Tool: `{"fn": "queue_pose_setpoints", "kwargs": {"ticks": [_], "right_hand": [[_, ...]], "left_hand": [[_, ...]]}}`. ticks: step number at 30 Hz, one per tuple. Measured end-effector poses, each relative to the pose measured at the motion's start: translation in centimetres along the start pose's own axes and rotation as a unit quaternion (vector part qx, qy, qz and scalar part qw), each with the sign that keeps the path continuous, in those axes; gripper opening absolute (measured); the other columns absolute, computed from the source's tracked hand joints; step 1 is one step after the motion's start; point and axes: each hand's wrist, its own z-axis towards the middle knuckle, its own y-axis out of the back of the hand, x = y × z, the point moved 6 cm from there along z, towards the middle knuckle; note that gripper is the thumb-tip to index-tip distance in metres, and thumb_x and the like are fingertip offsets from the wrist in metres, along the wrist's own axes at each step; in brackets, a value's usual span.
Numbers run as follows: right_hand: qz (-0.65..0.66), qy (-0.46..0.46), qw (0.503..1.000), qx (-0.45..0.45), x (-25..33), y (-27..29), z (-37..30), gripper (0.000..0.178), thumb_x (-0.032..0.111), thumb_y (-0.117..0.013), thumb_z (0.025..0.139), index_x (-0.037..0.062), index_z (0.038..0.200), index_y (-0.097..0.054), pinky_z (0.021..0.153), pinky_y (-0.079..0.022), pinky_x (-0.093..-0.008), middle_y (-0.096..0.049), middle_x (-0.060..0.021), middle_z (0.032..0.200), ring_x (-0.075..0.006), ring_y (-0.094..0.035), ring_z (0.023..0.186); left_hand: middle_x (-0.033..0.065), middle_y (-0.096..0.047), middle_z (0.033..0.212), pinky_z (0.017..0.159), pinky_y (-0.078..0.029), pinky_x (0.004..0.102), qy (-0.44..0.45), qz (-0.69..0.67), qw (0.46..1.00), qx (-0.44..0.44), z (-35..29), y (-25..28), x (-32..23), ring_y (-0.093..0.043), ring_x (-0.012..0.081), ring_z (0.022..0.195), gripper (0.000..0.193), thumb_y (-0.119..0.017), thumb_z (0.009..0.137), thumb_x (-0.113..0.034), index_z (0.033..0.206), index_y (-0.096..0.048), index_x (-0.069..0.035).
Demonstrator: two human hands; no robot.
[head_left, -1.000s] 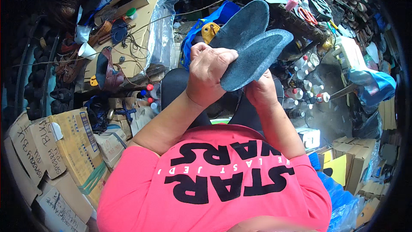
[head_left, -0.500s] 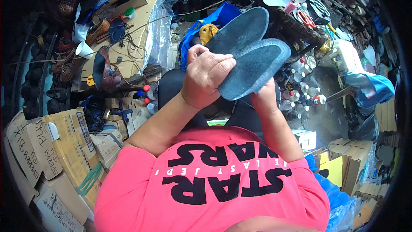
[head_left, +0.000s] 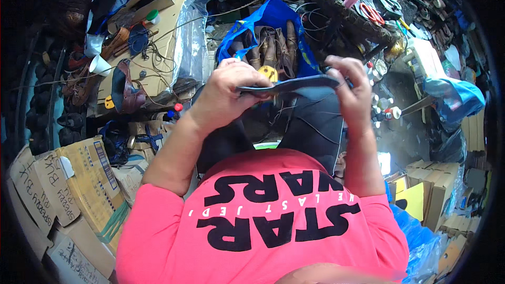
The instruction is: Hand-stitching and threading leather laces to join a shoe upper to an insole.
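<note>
Over my lap, a pair of dark blue-grey shoe soles is seen nearly edge-on, so whether both are there is hard to tell. My left hand pinches one end, fingers closed over it. At the other end, my right hand grips with thumb and curled fingers. Just past the soles lies a yellow piece with holes, partly covered by them. Beyond it stands an open blue bag with brown leather footwear pieces inside.
Cardboard on the left bears a brown leather sandal, a white cup and cords. A cluttered workbench with scissors is at the far right. Bottles stand below it. Boxes crowd the near left.
The soles were fanned apart and raised with their faces showing; now they are lowered and turned edge-on. My right hand has come out from behind them to the right end.
</note>
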Motion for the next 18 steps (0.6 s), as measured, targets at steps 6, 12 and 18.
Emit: {"fn": "queue_pose_setpoints", "kwargs": {"ticks": [6, 12, 18], "right_hand": [[0.285, -0.274, 0.844, 0.364, -2.5, -6.9, -4.2, 0.020, 0.017, -0.068, 0.085, 0.0025, 0.098, -0.069, 0.074, -0.046, -0.0239, -0.066, -0.0011, 0.088, -0.0077, -0.059, 0.083], [0.457, -0.337, 0.771, 0.288, -4.6, -9.7, -7.5, 0.018, 0.023, -0.064, 0.090, 0.0059, 0.094, -0.060, 0.076, -0.044, -0.0210, -0.060, 0.0027, 0.088, -0.0045, -0.054, 0.082], [0.490, -0.328, 0.775, 0.230, -5.5, -11.2, -7.1, 0.018, 0.025, -0.055, 0.096, 0.0075, 0.094, -0.052, 0.066, -0.040, -0.0195, -0.055, 0.0031, 0.082, -0.0038, -0.048, 0.072]], "left_hand": [[0.0056, -0.067, 0.085, 0.078, -0.048, 0.0337, -0.016, -0.021, 0.996, 0.090, -0.1, -2.0, -1.6, -0.064, 0.0235, 0.081, 0.016, -0.070, 0.070, -0.006, 0.086, -0.068, -0.008], [0.0099, -0.065, 0.083, 0.070, -0.050, 0.0309, 0.058, -0.085, 0.993, 0.065, -1.1, -3.6, -0.6, -0.064, 0.0247, 0.078, 0.022, -0.073, 0.068, 0.000, 0.088, -0.066, -0.003], [0.0087, -0.065, 0.083, 0.070, -0.050, 0.0309, 0.061, -0.100, 0.991, 0.070, -1.2, -4.4, -0.8, -0.063, 0.0236, 0.077, 0.022, -0.074, 0.068, 0.000, 0.088, -0.066, -0.003]]}}
